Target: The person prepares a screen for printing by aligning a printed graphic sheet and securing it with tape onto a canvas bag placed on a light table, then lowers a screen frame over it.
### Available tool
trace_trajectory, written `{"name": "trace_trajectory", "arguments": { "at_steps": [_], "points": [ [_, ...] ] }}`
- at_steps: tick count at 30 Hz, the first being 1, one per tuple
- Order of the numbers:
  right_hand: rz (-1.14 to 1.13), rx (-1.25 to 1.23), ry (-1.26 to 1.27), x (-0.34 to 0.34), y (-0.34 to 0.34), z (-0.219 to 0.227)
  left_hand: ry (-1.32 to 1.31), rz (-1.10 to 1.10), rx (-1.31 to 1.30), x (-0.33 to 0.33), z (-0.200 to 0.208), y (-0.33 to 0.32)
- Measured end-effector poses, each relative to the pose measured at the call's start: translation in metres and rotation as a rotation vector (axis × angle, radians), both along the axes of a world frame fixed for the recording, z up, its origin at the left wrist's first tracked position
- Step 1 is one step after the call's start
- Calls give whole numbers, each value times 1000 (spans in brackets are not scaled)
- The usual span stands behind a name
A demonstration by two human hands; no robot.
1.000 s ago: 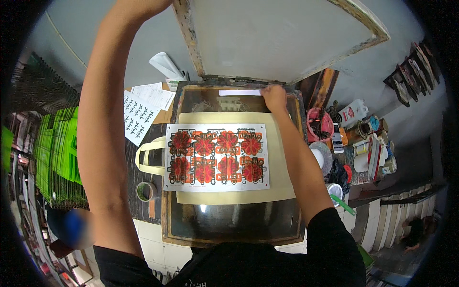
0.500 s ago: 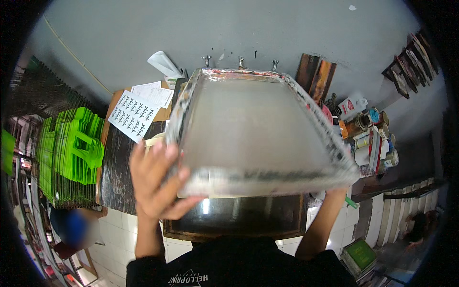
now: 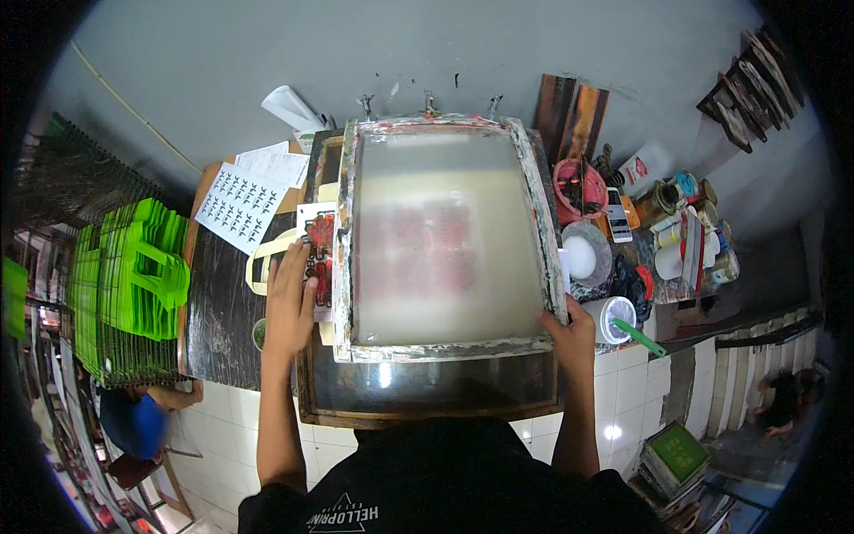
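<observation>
Fingers of the right hand (image 3: 569, 331) grasp the lowered screen frame (image 3: 442, 349) at five o'clock; left hand (image 3: 291, 303) lies released on the printed sheet (image 3: 318, 258); squeegee pass undone.

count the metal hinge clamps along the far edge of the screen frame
3: left clamp, middle clamp and right clamp, spaced along the far edge of the screen frame, by the wall.

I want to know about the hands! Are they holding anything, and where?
The right hand grips the screen frame at its near right corner. The left hand lies flat on the printed sheet, holding nothing.
</observation>
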State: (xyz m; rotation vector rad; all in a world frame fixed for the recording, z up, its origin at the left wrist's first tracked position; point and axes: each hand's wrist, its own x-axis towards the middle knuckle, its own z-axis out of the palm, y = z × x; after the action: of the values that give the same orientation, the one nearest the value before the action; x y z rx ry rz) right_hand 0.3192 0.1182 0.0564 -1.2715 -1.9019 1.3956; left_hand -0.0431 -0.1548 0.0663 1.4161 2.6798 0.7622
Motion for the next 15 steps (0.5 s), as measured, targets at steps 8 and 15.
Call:
{"name": "trace_trajectory", "arguments": {
  "at_steps": [8,15],
  "points": [
    [-28,349,-230,-4,-11,0,145,-58,-190,-33,-23,34],
    [-65,372,-214,-6,-12,-2,138,-123,-224,-38,-28,37]
  ]
}}
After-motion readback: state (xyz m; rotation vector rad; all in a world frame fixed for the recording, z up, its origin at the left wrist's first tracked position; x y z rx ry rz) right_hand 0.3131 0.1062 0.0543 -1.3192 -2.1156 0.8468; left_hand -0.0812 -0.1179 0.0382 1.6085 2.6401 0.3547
